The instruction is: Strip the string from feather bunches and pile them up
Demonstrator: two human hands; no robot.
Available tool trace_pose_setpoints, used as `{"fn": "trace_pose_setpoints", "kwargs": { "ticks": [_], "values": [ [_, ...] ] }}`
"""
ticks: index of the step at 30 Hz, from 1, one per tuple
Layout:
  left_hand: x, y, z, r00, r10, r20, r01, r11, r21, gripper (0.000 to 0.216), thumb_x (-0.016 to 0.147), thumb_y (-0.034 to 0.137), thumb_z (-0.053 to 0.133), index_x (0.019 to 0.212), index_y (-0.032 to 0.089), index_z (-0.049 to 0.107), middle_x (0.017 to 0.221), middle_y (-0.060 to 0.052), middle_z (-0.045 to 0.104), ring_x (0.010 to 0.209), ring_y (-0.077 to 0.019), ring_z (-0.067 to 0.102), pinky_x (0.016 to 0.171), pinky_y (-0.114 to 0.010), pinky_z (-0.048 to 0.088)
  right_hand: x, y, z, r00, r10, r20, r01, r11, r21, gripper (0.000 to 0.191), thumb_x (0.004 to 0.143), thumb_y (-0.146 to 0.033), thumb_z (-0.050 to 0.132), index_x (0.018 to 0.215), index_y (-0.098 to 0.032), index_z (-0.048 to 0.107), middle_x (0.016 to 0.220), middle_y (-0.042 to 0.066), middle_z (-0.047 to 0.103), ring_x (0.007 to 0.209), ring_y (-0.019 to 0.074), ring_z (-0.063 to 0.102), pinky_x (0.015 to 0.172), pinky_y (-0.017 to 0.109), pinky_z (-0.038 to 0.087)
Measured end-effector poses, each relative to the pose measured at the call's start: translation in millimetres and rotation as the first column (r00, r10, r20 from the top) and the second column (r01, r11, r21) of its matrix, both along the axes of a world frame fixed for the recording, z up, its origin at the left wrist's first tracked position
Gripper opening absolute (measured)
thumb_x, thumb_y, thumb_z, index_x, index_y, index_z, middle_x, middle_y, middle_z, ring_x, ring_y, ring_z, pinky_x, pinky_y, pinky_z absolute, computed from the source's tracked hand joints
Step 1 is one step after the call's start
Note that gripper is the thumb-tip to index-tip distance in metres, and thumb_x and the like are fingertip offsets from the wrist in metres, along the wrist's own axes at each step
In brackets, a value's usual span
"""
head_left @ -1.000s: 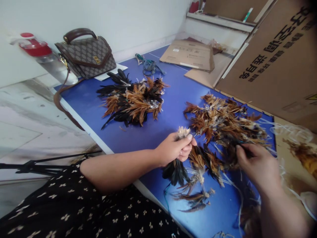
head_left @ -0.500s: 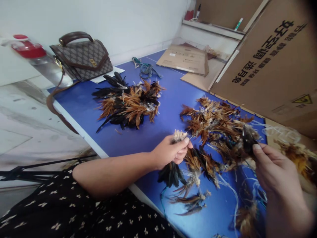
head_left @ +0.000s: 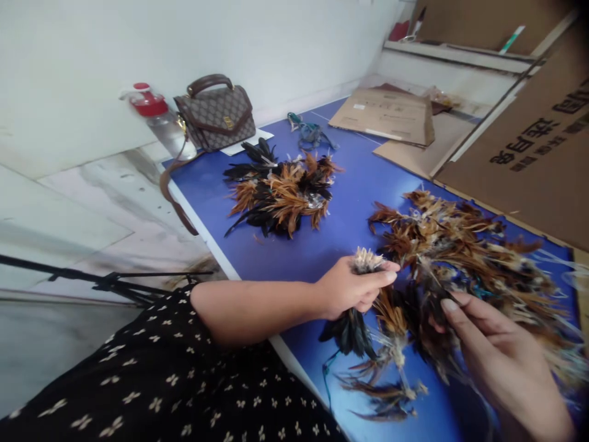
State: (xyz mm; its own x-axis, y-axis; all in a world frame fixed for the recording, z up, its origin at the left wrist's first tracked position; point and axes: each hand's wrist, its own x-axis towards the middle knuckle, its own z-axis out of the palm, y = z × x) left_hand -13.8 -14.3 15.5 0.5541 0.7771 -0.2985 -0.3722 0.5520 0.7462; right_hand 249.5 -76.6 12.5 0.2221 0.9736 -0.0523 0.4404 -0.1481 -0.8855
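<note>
My left hand (head_left: 356, 288) is closed around a bundle of black feathers (head_left: 352, 334), with the pale quill ends gathered at the top of the fist. To its right, my right hand (head_left: 497, 344) pinches a dark feather bunch (head_left: 435, 307) between thumb and fingers. Its outline is somewhat blurred. Behind the right hand spreads a large heap of brown feathers (head_left: 442, 227). Small feather bunches (head_left: 384, 393) lie below the left fist on the blue table (head_left: 350, 202).
A second pile of brown and black feathers (head_left: 285, 190) lies farther back. Beyond it stand a patterned handbag (head_left: 216, 113) and a red-capped water bottle (head_left: 159, 120). Teal ties (head_left: 310, 132) and flat cardboard (head_left: 384, 116) lie toward the back. A big carton (head_left: 529, 141) borders the right side.
The view has shifted, so the scene sits farther right and my body shows more. My right hand has drawn the dark feather bunch leftward, closer to my left fist, which still grips its bundle.
</note>
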Motion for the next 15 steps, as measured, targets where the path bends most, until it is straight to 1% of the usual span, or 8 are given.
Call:
{"fn": "trace_pose_setpoints", "kwargs": {
  "ticks": [2,3,6,8,10,12,15],
  "values": [
    [0,1,-0.3,1.0,0.001,0.01,-0.002,1.0,0.014,0.048,0.084,0.046,0.096,0.116,0.02,0.071,0.055,0.015,0.038,0.048,-0.0053,0.028,0.051,-0.023,0.022,-10,-2,1.5,0.995,0.038,-0.087,-0.045,0.995,-0.086,0.054,0.073,-0.07,0.093,0.103,-0.025,0.084,0.087,0.006,0.079,0.069,0.0223,0.07,0.06,0.027,0.06],
    [0,1,-0.7,1.0,-0.003,0.009,0.003,1.0,0.024,0.05,0.08,0.048,0.098,0.109,0.021,0.069,0.054,0.015,0.038,0.047,-0.0052,0.028,0.05,-0.023,0.022,-14,-3,2.3,0.992,0.044,-0.114,-0.057,0.992,-0.112,0.056,0.071,-0.069,0.095,0.104,-0.025,0.084,0.087,0.006,0.079,0.069,0.0219,0.069,0.06,0.026,0.06],
    [1,2,-3.9,0.999,-0.019,-0.036,0.022,0.998,0.062,0.054,0.073,0.054,0.101,0.082,0.022,0.058,0.051,0.013,0.039,0.046,-0.0049,0.03,0.049,-0.025,0.025,-23,-5,4.0,0.988,0.057,-0.144,-0.077,0.987,-0.138,0.059,0.067,-0.069,0.097,0.103,-0.024,0.084,0.086,0.006,0.078,0.07,0.0217,0.07,0.062,0.026,0.061],
    [1,2,-6.4,0.997,-0.017,-0.077,0.024,0.996,0.084,0.059,0.073,0.057,0.1,0.072,0.023,0.052,0.051,0.012,0.04,0.046,-0.0048,0.031,0.049,-0.026,0.026,-26,-5,4.8,0.985,0.05,-0.162,-0.076,0.984,-0.158,0.059,0.066,-0.07,0.097,0.101,-0.024,0.083,0.083,0.006,0.077,0.069,0.0219,0.068,0.06,0.026,0.06],
    [1,2,-7.6,0.995,-0.012,-0.103,0.022,0.995,0.097,0.061,0.074,0.059,0.099,0.067,0.023,0.05,0.051,0.011,0.04,0.047,-0.0046,0.031,0.049,-0.026,0.026,-29,-4,5.5,0.982,0.036,-0.185,-0.069,0.982,-0.174,0.06,0.065,-0.072,0.097,0.097,-0.024,0.083,0.079,0.006,0.074,0.065,0.0215,0.065,0.053,0.027,0.056],
    [1,3,-6.6,0.994,-0.008,-0.109,0.018,0.996,0.085,0.063,0.074,0.059,0.099,0.064,0.023,0.048,0.051,0.01,0.04,0.046,-0.0042,0.032,0.049,-0.027,0.025,-30,-3,5.4,0.979,0.05,-0.196,-0.082,0.983,-0.163,0.057,0.066,-0.073,0.096,0.092,-0.024,0.083,0.076,0.005,0.072,0.063,0.0197,0.062,0.05,0.025,0.053],
    [2,5,-2.9,0.998,-0.003,-0.065,0.005,1.0,0.023,0.066,0.073,0.058,0.101,0.064,0.024,0.045,0.05,0.011,0.037,0.045,-0.0033,0.03,0.048,-0.026,0.021,-29,-2,1.4,0.976,0.025,-0.214,-0.047,0.994,-0.102,0.052,0.072,-0.073,0.094,0.089,-0.024,0.084,0.079,0.006,0.073,0.068,0.0197,0.065,0.058,0.024,0.059]
  ]
}}
